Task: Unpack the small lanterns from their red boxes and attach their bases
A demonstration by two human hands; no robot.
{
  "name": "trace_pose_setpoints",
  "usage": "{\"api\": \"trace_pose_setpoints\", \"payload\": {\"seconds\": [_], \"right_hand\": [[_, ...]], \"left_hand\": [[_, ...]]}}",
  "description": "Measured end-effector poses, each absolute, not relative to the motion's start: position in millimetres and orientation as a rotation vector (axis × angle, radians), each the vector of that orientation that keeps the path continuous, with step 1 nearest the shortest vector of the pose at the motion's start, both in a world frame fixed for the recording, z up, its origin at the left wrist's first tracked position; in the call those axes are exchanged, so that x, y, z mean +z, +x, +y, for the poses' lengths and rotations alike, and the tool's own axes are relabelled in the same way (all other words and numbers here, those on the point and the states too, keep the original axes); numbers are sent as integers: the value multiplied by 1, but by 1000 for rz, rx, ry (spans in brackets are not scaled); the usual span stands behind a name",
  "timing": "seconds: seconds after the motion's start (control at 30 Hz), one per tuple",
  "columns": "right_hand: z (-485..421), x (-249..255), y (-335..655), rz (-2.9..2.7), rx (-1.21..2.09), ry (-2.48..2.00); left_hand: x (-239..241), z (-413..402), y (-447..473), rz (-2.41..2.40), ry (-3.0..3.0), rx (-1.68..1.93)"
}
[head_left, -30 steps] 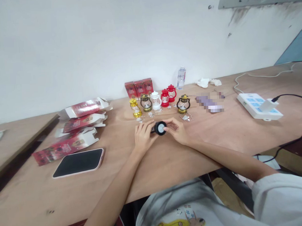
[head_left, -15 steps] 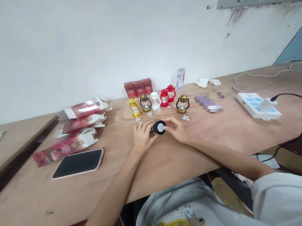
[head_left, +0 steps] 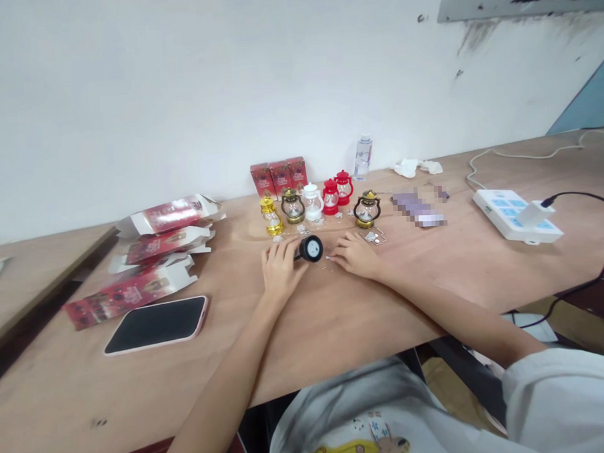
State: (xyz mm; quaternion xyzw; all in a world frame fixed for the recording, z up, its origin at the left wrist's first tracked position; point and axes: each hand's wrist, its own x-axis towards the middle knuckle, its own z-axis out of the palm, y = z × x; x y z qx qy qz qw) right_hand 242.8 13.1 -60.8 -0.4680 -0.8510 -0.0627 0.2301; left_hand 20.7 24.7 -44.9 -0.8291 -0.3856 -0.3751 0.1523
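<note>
My left hand (head_left: 278,267) grips a small black lantern (head_left: 310,248) lying on its side, with its round white-centred base towards me. My right hand (head_left: 352,254) rests on the wooden table (head_left: 336,318) just right of the lantern, fingertips pinched on a tiny pale piece I cannot make out. Behind my hands stands a row of toy lanterns: a gold one (head_left: 270,215), a black and gold one (head_left: 292,205), a white one (head_left: 311,201), two red ones (head_left: 336,191) and another black and gold one (head_left: 366,209).
Three red boxes (head_left: 278,176) stand at the wall. Flattened red cartons (head_left: 153,253) and a dark phone (head_left: 157,324) lie at left. A water bottle (head_left: 362,156), crumpled tissue (head_left: 413,166) and a white power strip (head_left: 516,215) with a black cable (head_left: 603,240) lie to the right.
My right hand has come off the lantern's base and dropped to the table beside it. The lantern, still in my left hand, has moved slightly left and farther from me.
</note>
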Motion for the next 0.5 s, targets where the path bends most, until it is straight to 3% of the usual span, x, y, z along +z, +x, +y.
{"api": "trace_pose_setpoints", "payload": {"seconds": [0.27,0.5], "right_hand": [[11,-56,234,-2464,-503,-1308],[11,-58,237,-2482,-550,-1286]], "left_hand": [[-44,23,23,-1100,-2400,-1052],[-45,23,23,-1071,-2395,-1030]]}}
